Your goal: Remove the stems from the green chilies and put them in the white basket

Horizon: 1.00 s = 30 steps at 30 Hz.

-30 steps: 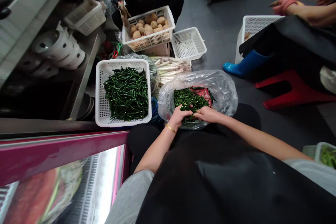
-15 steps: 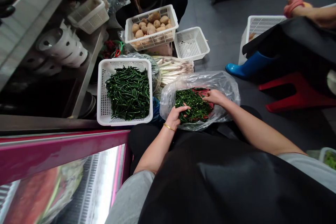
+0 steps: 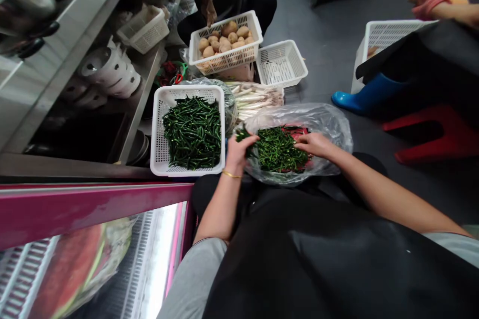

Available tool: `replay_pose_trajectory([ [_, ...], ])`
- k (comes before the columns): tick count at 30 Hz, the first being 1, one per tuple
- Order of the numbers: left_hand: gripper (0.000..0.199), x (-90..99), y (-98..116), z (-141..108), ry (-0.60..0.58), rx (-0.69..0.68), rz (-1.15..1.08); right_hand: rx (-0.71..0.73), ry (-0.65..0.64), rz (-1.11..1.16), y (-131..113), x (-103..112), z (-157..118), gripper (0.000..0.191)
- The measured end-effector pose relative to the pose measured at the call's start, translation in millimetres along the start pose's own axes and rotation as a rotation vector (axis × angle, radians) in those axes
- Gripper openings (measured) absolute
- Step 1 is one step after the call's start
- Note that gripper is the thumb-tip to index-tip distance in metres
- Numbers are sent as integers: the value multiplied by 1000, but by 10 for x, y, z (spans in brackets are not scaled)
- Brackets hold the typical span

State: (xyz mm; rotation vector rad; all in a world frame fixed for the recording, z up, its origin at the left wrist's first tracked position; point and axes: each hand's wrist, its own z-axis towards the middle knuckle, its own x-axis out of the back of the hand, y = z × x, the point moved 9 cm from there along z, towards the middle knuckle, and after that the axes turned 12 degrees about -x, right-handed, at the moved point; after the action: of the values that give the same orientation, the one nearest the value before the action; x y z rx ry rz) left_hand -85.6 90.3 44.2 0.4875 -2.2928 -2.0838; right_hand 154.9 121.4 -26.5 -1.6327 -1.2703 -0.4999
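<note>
My left hand (image 3: pixel 237 152), with a gold bangle at the wrist, is closed round a small bunch of green chilies (image 3: pixel 242 134). It is between the white basket and the bag, near the basket's right rim. My right hand (image 3: pixel 316 144) is over the right side of a pile of green chilies and stems (image 3: pixel 279 152), fingers drawn together; what they pinch, if anything, is too small to make out. This pile lies in an open clear plastic bag (image 3: pixel 339 122), with something red showing under it. To the left, the white basket (image 3: pixel 156 134) holds many dark green chilies (image 3: pixel 192 132).
Leeks or large scallions (image 3: pixel 258 99) lie behind the bag. Beyond stand a crate of potatoes (image 3: pixel 226 62) and a smaller white basket (image 3: pixel 282 72). A gloved co-worker sits at the back; another person in blue boots (image 3: pixel 359 94) is at right, near a red stool (image 3: pixel 436 132). Steel shelving (image 3: pixel 123 134) borders the left.
My left hand has lifted from the pile and moved left towards the basket, now with green chilies in it. My right hand stays by the pile. The whole view has shifted slightly.
</note>
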Motion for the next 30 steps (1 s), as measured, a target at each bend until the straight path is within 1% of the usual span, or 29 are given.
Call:
replay_pose_trajectory([
  [2,26,374,580,200,73,-214,84,-64,49,-133,187,105,46,31],
  [3,27,593,828,334,118,-301,135,-101,64,-185,262,141,64,35],
  [5,29,1105,1205,645,273,-441,265,-166,69,-274,357,160,96,40],
  [6,32,1359,1328,805,356,-491,334,-189,58,-318,379,140,113,41],
  [7,35,1571,1383,975,402,-497,410,-203,43,-360,384,104,134,41],
  [8,42,1733,1366,1150,403,-442,502,-214,26,-395,382,55,158,40],
  [9,50,1879,1349,1274,431,-396,598,-227,7,-422,377,-4,186,39],
  [10,57,1969,1346,1347,456,-377,678,-244,-15,-443,376,-73,217,38],
  [11,62,1992,1356,1364,475,-380,743,-264,-42,-456,377,-147,251,37],
  [12,65,1944,1384,1321,492,-418,788,-280,-70,-460,377,-220,285,36],
  [13,65,1817,1413,1226,487,-479,800,-293,-97,-461,378,-284,317,36],
  [14,63,1618,1423,1091,449,-546,782,-299,-118,-453,374,-329,347,37],
  [15,58,1371,1395,925,388,-597,742,-292,-130,-436,363,-350,372,37],
  [16,51,1073,1323,745,278,-637,652,-277,-131,-407,347,-342,389,37],
  [17,43,745,1177,569,131,-623,551,-253,-128,-368,326,-314,395,35],
  [18,36,420,949,401,-21,-541,475,-224,-125,-320,302,-271,385,32],
  [19,30,103,654,234,-178,-418,426,-193,-125,-264,276,-222,360,29],
  [20,24,-159,334,73,-293,-287,388,-167,-124,-208,252,-174,321,25],
  [21,21,-383,-16,-74,-398,-135,346,-153,-122,-157,233,-132,273,23],
  [22,21,-536,-358,-189,-446,18,304,-146,-120,-113,214,-107,220,22],
  [23,22,-629,-662,-264,-443,151,262,-141,-123,-76,192,-106,167,22],
  [24,24,-683,-927,-306,-413,266,222,-139,-131,-47,167,-127,118,23],
  [25,25,-705,-1144,-324,-369,363,193,-138,-142,-28,143,-164,77,24],
  [26,25,-704,-1301,-319,-319,428,177,-142,-141,-23,125,-198,48,24],
  [27,23,-681,-1396,-294,-264,463,167,-159,-117,-35,125,-210,32,25],
  [28,20,-640,-1433,-257,-210,467,156,-194,-64,-66,147,-190,24,27],
  [30,18,-525,-1374,-170,-119,409,111,-277,88,-159,212,-75,3,34],
])
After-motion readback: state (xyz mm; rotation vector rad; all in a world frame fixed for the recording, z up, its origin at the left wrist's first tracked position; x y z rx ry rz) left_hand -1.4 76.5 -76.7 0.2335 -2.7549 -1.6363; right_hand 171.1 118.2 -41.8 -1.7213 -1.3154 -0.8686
